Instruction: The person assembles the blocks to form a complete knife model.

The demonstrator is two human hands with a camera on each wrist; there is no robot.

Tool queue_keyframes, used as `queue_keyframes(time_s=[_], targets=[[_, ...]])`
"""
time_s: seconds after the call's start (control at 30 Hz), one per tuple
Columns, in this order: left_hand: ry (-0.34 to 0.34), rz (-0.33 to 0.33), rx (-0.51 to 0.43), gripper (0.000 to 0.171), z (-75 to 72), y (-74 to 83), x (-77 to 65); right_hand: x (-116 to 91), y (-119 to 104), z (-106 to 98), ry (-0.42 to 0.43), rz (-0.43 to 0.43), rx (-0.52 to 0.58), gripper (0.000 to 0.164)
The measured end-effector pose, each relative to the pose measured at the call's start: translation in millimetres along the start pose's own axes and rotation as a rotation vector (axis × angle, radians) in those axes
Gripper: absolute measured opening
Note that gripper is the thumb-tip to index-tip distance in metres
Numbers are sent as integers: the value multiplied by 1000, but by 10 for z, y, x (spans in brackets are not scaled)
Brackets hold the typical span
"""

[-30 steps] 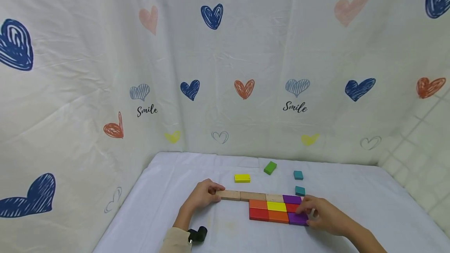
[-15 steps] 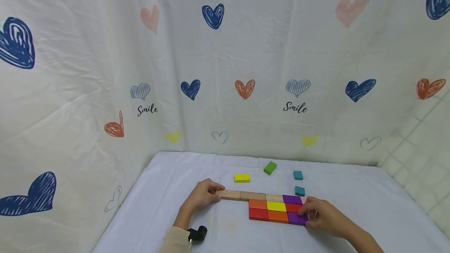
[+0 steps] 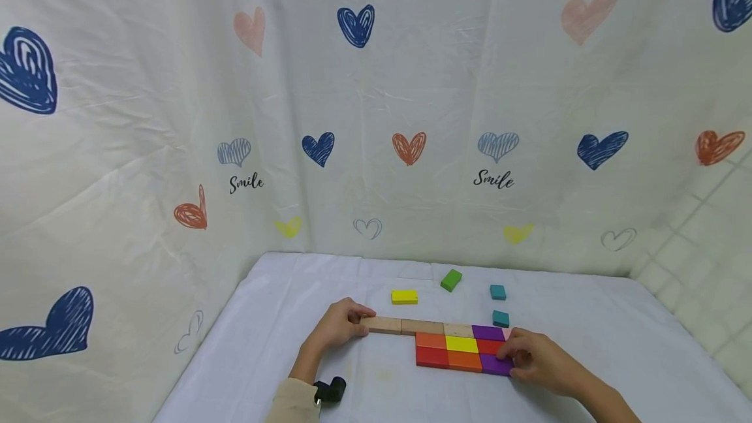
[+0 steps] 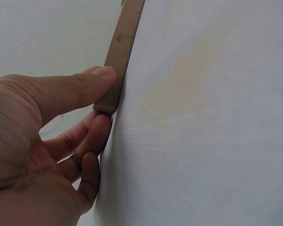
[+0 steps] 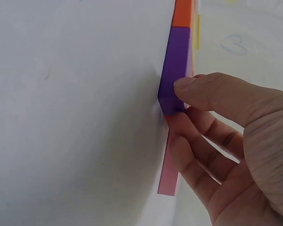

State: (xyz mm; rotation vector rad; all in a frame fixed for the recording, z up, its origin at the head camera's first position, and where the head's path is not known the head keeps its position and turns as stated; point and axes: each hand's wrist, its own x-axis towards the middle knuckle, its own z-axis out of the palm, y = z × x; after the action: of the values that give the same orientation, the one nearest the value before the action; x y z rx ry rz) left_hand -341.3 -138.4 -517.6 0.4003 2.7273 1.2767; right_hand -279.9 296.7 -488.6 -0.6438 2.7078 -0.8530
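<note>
My left hand (image 3: 341,326) pinches the outer end of a plain wooden block (image 3: 382,325), the leftmost of a row; in the left wrist view its thumb lies on the block (image 4: 119,52) and the other fingers curl at the end. A second plain block (image 3: 422,328), a pale one (image 3: 458,330) and a purple one (image 3: 487,333) continue that row. In front lie two rows of red, orange, yellow and purple blocks. My right hand (image 3: 540,361) grips the front right purple block (image 5: 177,61), thumb on its face and fingers bent round its end. A pink block (image 5: 168,169) shows past those fingers.
Behind the rows lie a yellow block (image 3: 405,297), a green block (image 3: 451,280) and two teal blocks (image 3: 498,292). A white cloth (image 3: 282,299) covers the table. A curtain with printed hearts (image 3: 376,83) hangs at the back.
My right hand's fingers have shifted very slightly to the right, showing more of the pink block. The left hand keeps its place on the wooden block.
</note>
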Motion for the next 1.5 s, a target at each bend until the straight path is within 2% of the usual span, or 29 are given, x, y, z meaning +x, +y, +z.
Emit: queue_keyframes(time_s=[0.27,0.4,0.57,0.73,0.87,1.03,1.23,1.4,1.5], targets=[[2,1,5,28,0,-5,4,2,-40,-16,-4,21,9,22],[1,5,4,28,7,-11,10,9,-58,-52,-32,31,19,24],[0,4,6,28,12,-20,12,37,-99,-149,-98,36,59,27],[-1,4,5,29,17,-24,10,131,-246,-320,-129,42,80,35],[-1,3,1,28,11,-18,9,287,-305,-441,-108,-2,77,38],[2,10,2,28,11,-18,8,568,-279,-488,-1,-60,66,41],[5,20,18,29,9,-24,2,969,-200,-423,127,-7,56,54],[8,32,20,29,5,-25,4,1227,-113,-356,151,5,68,61],[6,35,23,29,10,-23,10,1321,-66,-312,156,53,87,64]])
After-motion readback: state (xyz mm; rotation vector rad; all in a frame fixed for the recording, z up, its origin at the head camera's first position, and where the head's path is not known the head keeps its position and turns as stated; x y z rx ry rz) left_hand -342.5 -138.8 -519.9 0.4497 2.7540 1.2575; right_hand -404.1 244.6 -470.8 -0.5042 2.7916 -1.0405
